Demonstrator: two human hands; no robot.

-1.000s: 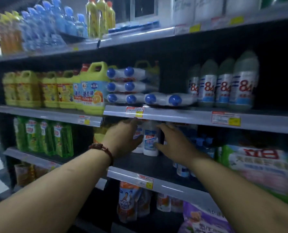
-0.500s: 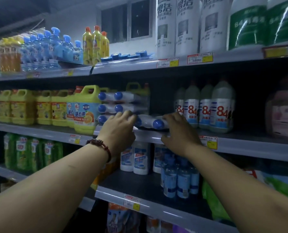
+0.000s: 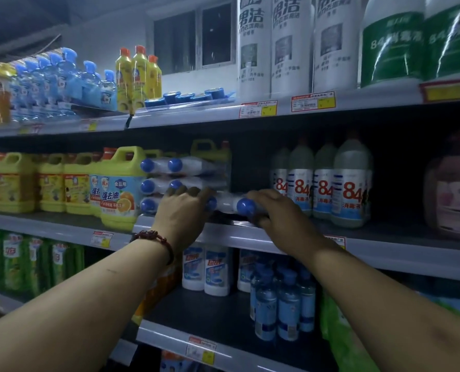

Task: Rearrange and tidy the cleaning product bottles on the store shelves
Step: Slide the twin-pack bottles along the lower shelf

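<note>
White bottles with blue caps lie on their sides in a stack on the middle shelf, caps facing me. Two more lying bottles sit at the bottom right of that stack. My left hand, with a red bead bracelet at the wrist, is curled over the left end of this pair. My right hand grips the right one just behind its blue cap. Part of the pair is hidden under my fingers.
Yellow-green jugs stand left of the stack, and "84" disinfectant bottles stand to the right. Below are white bottles and small blue ones. The top shelf holds tall white cans, blue spray bottles and yellow bottles.
Both hands rose from the upright white bottles on the lower shelf to the lying blue-capped bottles on the middle shelf. The view tilted up and moved closer.
</note>
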